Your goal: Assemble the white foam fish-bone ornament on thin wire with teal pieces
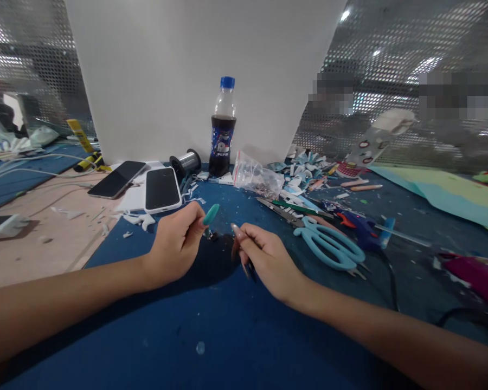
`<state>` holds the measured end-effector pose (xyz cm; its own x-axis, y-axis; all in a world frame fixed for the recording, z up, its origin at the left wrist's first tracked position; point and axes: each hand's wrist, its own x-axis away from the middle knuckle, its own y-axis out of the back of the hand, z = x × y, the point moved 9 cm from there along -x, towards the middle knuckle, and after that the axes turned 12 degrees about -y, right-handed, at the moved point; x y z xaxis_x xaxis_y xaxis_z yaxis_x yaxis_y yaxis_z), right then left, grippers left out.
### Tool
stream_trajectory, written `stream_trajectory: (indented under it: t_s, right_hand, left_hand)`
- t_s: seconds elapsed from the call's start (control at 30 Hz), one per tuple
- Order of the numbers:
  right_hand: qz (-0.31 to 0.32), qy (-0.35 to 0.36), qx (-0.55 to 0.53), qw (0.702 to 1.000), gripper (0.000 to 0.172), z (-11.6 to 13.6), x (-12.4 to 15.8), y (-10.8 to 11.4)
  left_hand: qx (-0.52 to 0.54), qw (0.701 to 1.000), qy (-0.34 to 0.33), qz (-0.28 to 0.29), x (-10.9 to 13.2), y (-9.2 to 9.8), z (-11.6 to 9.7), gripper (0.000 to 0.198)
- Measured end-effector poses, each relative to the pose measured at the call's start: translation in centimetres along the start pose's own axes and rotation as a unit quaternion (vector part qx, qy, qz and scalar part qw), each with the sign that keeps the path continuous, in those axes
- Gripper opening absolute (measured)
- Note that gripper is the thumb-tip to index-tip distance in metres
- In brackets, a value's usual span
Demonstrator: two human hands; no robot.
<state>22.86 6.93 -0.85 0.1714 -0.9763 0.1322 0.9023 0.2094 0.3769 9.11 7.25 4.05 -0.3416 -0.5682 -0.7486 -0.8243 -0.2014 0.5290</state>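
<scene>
My left hand (178,238) is closed in a pinch above the blue tabletop (154,346). A teal, pointed oval (210,215) juts from its thumb tip; whether it is a long nail or a held piece I cannot tell. Just under those fingertips is a small dark and shiny bit (211,235), too small to name. Facing it, my right hand (266,254) has its thumb pressed to curled fingers with long glossy nails. Anything inside that pinch is hidden. Light-blue-handled scissors (329,244) lie to the right of my right hand, apart from it.
Behind my hands stand a Pepsi bottle (223,130), a wire spool (187,161) and a clear zip bag (257,177) of small bits. Two phones (162,189) lie at left. Teal and white scraps (307,168), a blue glue gun (361,230) and its cable occupy the right.
</scene>
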Motion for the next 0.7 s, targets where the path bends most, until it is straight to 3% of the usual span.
stream_trajectory:
  t_s: [0.3, 0.53, 0.7]
  right_hand:
    - [-0.002, 0.035, -0.086, 0.996, 0.039, 0.2, -0.3, 0.5]
    - [0.026, 0.031, -0.098, 0.994, 0.033, 0.8, -0.1, 0.0]
    - [0.027, 0.022, -0.13, 0.991, 0.028, 0.8, -0.2, 0.1]
  left_hand:
    - [0.009, 0.998, 0.032, 0.047, -0.4, -0.9, 0.3, 0.024]
    - [0.013, 0.998, -0.002, 0.068, -0.5, -1.2, -0.4, 0.023]
    - [0.02, 0.998, 0.043, 0.042, -0.2, -0.9, 0.6, 0.024]
